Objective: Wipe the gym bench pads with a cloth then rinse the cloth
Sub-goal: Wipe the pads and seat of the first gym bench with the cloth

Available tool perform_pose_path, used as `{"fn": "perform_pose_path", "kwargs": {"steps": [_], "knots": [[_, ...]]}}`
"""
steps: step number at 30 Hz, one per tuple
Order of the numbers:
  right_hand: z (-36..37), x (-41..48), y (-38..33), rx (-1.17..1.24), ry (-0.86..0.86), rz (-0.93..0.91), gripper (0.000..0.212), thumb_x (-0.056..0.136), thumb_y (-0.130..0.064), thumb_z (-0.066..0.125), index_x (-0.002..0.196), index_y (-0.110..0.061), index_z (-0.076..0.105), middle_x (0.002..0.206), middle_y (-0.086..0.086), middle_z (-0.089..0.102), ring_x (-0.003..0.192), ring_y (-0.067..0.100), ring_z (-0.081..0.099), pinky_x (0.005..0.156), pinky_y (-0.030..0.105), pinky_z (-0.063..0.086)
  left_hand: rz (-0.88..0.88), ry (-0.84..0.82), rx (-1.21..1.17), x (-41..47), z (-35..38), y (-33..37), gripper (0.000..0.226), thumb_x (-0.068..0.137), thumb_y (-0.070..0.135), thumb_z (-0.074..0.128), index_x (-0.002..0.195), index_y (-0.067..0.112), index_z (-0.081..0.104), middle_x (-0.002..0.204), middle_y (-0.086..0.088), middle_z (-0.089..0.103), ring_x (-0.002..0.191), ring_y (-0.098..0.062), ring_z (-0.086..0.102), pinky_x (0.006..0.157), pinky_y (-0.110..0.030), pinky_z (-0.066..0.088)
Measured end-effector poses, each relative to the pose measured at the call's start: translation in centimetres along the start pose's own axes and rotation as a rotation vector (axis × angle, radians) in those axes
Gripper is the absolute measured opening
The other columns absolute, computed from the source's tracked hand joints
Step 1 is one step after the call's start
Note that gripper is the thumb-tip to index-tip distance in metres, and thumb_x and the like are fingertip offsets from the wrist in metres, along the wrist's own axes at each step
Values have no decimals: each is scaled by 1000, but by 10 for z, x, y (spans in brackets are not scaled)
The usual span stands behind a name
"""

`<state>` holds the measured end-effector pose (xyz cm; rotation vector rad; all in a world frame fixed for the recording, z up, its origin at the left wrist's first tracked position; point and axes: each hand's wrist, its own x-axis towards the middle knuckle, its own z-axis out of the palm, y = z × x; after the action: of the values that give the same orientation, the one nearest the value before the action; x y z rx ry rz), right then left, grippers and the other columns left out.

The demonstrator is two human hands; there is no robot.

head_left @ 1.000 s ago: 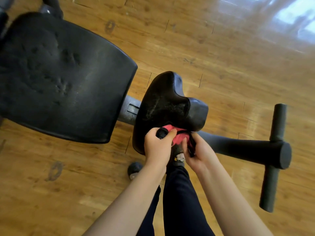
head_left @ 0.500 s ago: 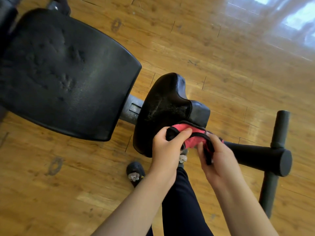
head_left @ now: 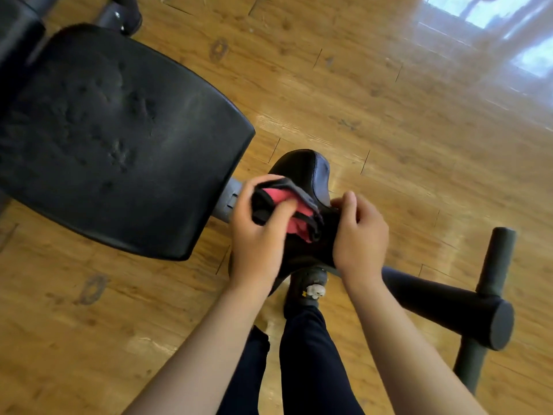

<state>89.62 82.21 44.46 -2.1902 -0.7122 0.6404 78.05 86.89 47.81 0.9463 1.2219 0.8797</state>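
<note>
I hold the cloth (head_left: pixel 276 195) bunched in the left hand (head_left: pixel 258 238), with fingers and thumb curled around it, directly above the small seat pad (head_left: pixel 302 167). I think it is gathered like this to make a thick fold that presses well on the curved leather. The right hand (head_left: pixel 360 235) is just beside the cloth on its right, near the left hand but not touching it. Its fingers are curled against something dark. I cannot tell if it pinches the cloth's edge or the pad's end, perhaps to steady it. The large back pad (head_left: pixel 119 139), left of the left hand, shows grey marks, so I judge most of the wiping remains.
</note>
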Motion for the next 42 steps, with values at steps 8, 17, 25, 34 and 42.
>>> {"fn": "perform_pose_path", "kwargs": {"steps": [8,17,25,34,42], "knots": [[-2,-1,4,154,22,9,34,98,-27,34,66,-24,45,62,-7,46,58,6,43,57,23,33,365,-243,483,22,45,-38,24,87,33,63,93,10,64,93,0,60,89,-11,60,77,-33,52],[0,2,9,91,-14,9,36,89,-46,26,72,-24,49,70,-2,53,67,9,50,61,23,36,249,-224,512,27,37,-38,31,90,48,50,88,18,57,89,5,53,90,-16,54,79,-33,48],[-3,4,7,54,-33,24,29,91,-29,31,73,-15,49,70,0,52,70,16,50,63,32,39,376,-277,669,23,25,-48,29,95,38,45,96,11,55,95,3,50,90,-17,51,80,-34,48],[-2,4,7,27,-19,-1,30,91,-29,33,77,-11,52,73,5,56,72,19,53,67,40,47,460,-300,642,-9,20,-51,23,96,37,46,107,17,46,107,5,43,100,-14,48,89,-20,41],[-2,4,8,22,-15,-24,31,93,-29,32,79,-11,54,74,4,56,72,17,53,68,35,45,312,-269,624,34,12,-60,24,93,44,43,100,22,47,102,8,42,97,-16,49,84,-39,50]]}}
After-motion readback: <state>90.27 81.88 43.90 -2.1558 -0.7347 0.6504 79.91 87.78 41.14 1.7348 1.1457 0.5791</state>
